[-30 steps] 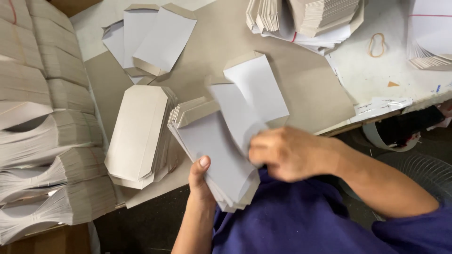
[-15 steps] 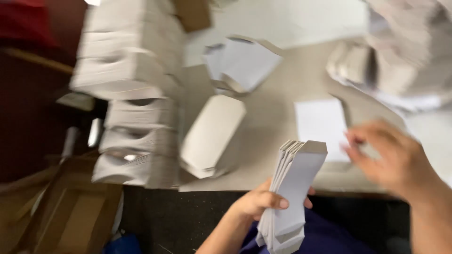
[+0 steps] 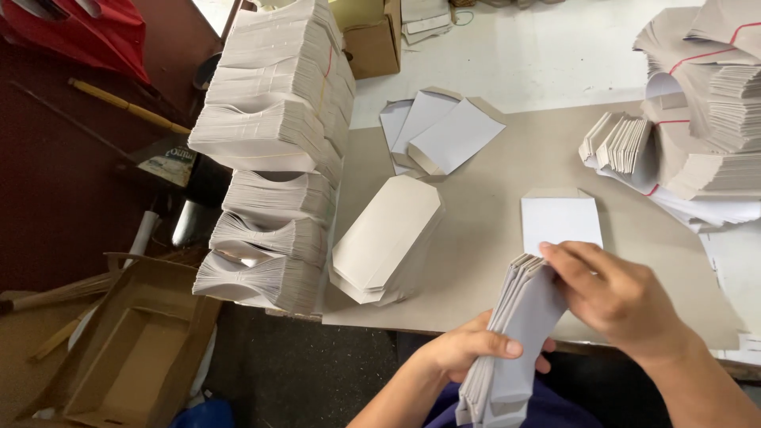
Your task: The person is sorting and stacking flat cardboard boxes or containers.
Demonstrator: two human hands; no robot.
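The left hand (image 3: 468, 353) now clamps the grey envelope bundle (image 3: 515, 341) upright at six o'clock, off the table. One envelope (image 3: 561, 222) has landed flat at three o'clock; the right hand (image 3: 610, 297) is back, fingers pinching the bundle's top sheet.

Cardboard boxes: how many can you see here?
2. One open cardboard box sits on the floor at lower left; another cardboard box stands at the table's far edge behind the tall paper stack. Others may be hidden.
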